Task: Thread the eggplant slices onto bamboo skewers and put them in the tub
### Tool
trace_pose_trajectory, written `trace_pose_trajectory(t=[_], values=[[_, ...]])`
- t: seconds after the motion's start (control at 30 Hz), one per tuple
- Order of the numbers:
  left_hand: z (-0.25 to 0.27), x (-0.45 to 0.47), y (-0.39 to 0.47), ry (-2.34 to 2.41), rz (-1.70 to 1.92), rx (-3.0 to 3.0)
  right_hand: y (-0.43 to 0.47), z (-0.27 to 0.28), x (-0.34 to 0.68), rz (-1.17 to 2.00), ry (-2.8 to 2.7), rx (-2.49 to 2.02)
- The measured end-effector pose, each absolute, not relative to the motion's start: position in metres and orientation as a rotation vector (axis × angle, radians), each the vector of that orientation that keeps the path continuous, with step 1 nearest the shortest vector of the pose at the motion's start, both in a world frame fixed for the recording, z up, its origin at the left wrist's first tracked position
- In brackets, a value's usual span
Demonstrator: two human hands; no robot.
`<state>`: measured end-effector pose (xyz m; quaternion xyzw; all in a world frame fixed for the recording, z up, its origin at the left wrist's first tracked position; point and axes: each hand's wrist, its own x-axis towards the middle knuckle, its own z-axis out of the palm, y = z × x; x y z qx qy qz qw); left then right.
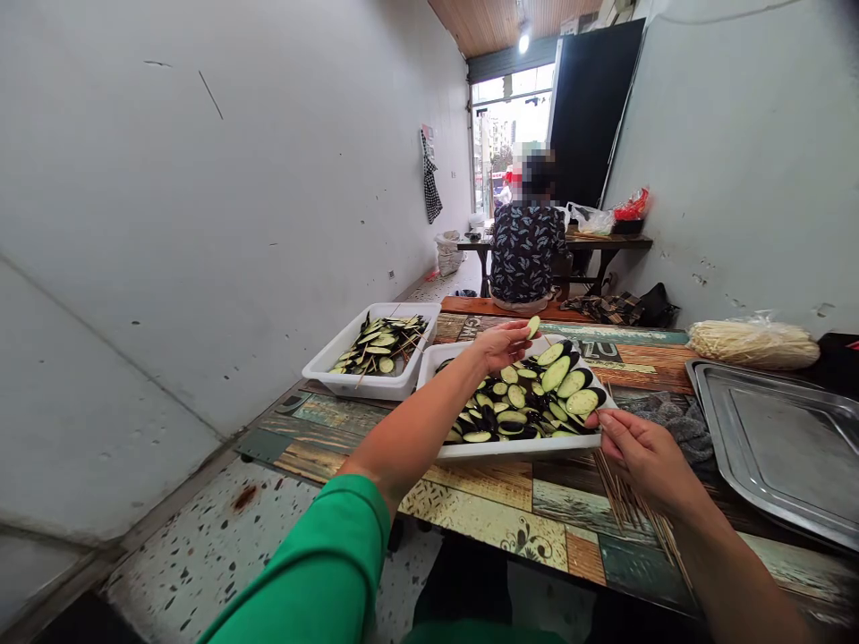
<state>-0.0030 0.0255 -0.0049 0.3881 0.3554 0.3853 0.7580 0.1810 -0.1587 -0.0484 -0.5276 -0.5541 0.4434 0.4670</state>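
My left hand is raised over the white tub, its fingers pinching a single eggplant slice. At the tub's right corner my right hand is closed on a skewer, and several larger eggplant slices sit in an overlapping row on it, tilted away from me. Most of the skewer's stick is hidden by the slices and my fingers. Loose eggplant slices with dark skin lie wet in the tub below both hands. Bare wooden sticks lie in a bunch on the table beneath my right hand.
To the left, a second white tub holds skewered eggplant slices. Metal trays, a grey cloth and a bagged bundle of pale sticks lie to the right. A person sits ahead, back turned, at another table.
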Motion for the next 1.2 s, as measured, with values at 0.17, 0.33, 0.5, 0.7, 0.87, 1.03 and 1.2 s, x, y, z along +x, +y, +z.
trace_pose_trajectory(t=[0.17, 0.33, 0.5, 0.7, 0.87, 1.03, 1.2], values=[[-0.004, -0.003, 0.026, 0.736, 0.882, 0.809, -0.159, -0.049, 0.181, 1.111, -1.365, -1.289], [-0.001, 0.001, 0.021, 0.720, 0.852, 0.775, -0.159, -0.049, 0.181, 1.108, -1.363, -1.292], [-0.003, 0.002, 0.020, 0.703, 0.856, 0.775, -0.159, -0.050, 0.182, 1.100, -1.381, -1.288], [-0.006, 0.000, 0.020, 0.698, 0.846, 0.847, -0.158, -0.051, 0.184, 1.101, -1.356, -1.301], [-0.009, 0.002, 0.020, 0.709, 0.829, 0.902, -0.158, -0.048, 0.182, 1.108, -1.348, -1.313], [-0.006, 0.002, 0.017, 0.701, 0.828, 0.893, -0.160, -0.045, 0.180, 1.110, -1.336, -1.321], [-0.004, 0.001, 0.017, 0.676, 0.832, 0.867, -0.159, -0.047, 0.182, 1.089, -1.380, -1.317]])
